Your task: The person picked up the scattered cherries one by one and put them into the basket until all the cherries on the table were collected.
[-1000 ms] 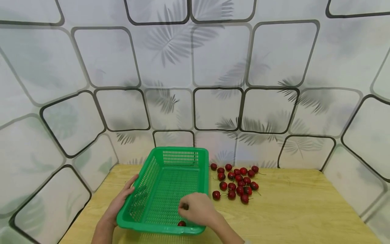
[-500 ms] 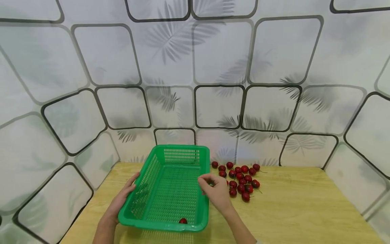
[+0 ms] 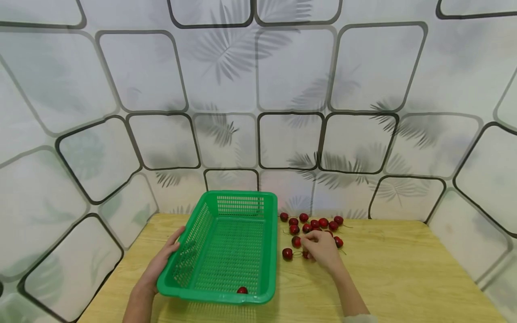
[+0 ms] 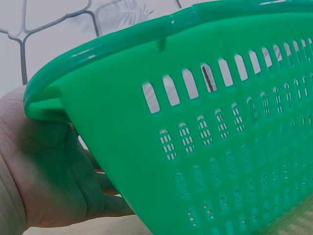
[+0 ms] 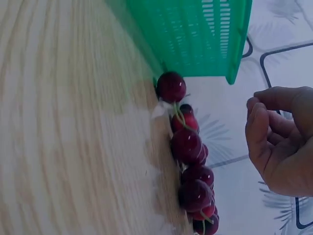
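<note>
The green plastic basket (image 3: 218,297) stands on the table with one red cherry (image 3: 242,290) near its front wall. My left hand (image 3: 161,260) rests along the basket's left side; in the left wrist view the palm (image 4: 44,176) is at the corner under the rim, fingers partly hidden behind the wall. My right hand (image 3: 325,251) is over the loose cherries (image 3: 294,229), covering several of them. From the right wrist, that hand (image 5: 286,142) has curled fingers, thumb and index tips close together, no fruit between them. Dark red cherries (image 5: 186,146) with green stems lie below.
The pale wooden table (image 3: 396,269) carries the basket and the cherries, which lie right beside the basket's right wall. A light curtain (image 3: 291,143) with dark rounded squares and leaf prints surrounds the back and sides of the table.
My right hand has moved from inside the basket, across its right rim, to the cherries. Something dark at its fingers one second ago no longer shows there. My left hand has stayed put.
</note>
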A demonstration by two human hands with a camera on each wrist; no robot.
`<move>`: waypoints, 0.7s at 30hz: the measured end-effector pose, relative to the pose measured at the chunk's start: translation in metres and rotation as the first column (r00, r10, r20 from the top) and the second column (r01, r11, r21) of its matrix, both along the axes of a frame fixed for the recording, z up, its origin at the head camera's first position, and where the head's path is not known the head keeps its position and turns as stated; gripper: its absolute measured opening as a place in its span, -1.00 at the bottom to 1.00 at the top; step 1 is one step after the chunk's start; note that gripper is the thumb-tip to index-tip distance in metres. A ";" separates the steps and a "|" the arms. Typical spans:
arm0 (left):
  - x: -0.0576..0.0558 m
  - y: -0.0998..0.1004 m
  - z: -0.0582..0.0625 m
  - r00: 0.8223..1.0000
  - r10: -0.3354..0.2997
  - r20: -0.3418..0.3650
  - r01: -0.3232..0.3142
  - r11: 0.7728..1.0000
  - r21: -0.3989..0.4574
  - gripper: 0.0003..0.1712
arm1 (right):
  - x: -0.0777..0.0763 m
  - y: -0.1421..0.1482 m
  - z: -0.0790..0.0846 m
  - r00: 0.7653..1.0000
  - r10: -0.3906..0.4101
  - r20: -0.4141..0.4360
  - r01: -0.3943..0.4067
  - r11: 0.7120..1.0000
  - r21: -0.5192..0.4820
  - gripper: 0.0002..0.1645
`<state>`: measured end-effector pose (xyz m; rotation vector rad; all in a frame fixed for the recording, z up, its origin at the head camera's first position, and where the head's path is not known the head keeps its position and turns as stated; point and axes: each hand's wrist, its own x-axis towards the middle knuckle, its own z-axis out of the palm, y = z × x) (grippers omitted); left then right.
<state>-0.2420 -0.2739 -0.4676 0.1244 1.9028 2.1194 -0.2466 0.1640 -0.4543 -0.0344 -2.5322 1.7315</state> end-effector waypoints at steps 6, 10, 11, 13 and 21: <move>0.000 0.000 0.000 1.000 0.001 0.003 -0.001 1.000 0.002 -0.32 | -0.007 0.006 -0.012 0.997 0.072 -0.001 -0.069 0.965 0.251 -0.87; 0.001 0.000 0.001 1.000 -0.011 0.008 0.011 1.000 0.010 -0.32 | -0.011 0.004 -0.019 0.994 0.103 -0.031 -0.081 0.905 0.418 -0.84; 0.001 0.000 0.001 1.000 -0.009 0.007 0.009 1.000 0.011 -0.32 | -0.011 0.003 -0.019 0.994 0.110 -0.026 -0.087 0.891 0.446 -0.83; 0.001 0.000 0.001 1.000 -0.003 0.009 0.003 1.000 0.014 -0.32 | -0.013 0.001 -0.021 0.992 0.123 -0.017 -0.098 0.863 0.496 -0.81; 0.001 0.001 0.001 1.000 0.011 0.004 -0.011 1.000 0.011 -0.33 | -0.013 -0.002 -0.021 0.986 0.164 -0.043 -0.097 0.752 0.652 -0.81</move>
